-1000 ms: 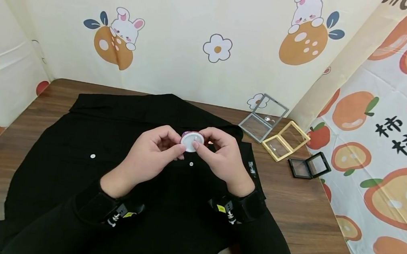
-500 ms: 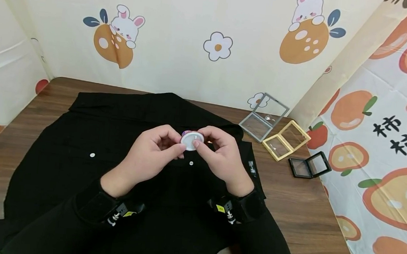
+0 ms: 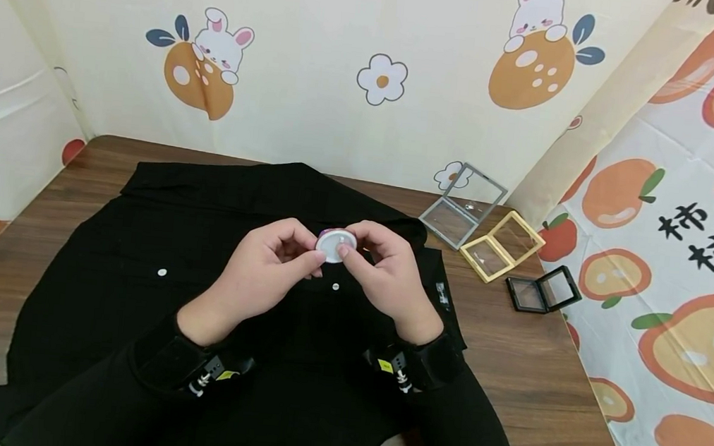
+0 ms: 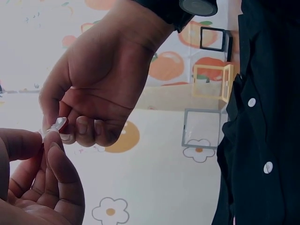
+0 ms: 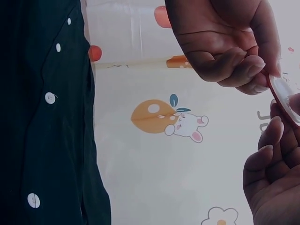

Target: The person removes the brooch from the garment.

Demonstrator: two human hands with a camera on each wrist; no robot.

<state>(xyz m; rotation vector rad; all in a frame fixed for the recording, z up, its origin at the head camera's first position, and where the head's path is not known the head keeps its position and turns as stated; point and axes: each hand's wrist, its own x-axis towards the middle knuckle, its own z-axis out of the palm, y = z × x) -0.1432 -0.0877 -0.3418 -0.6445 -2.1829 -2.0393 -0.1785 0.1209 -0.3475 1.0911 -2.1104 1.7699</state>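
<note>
Between both hands, over the black shirt (image 3: 127, 231), is a round badge (image 3: 331, 248) with its white back and small pin fitting facing the head camera. My left hand (image 3: 264, 266) pinches the badge's left edge between thumb and fingers. On the opposite edge, my right hand (image 3: 394, 272) grips it, its thumb lying over the white back. The right wrist view shows the badge (image 5: 282, 91) nearly edge-on, with a reddish rim. Its printed front faces away and is mostly hidden. The shirt lies spread on the table with white buttons (image 3: 162, 272) showing.
Three hinged clear display frames stand open at the right of the wooden table (image 3: 509, 378): a grey frame (image 3: 459, 247), a yellow frame (image 3: 483, 274) and a black frame (image 3: 526, 310). Printed cloth (image 3: 305, 91) hangs behind the table and along its sides.
Both hands keep their hold on the badge. It has shifted very slightly up and left in the head view; the shirt and frames stay where they were.
</note>
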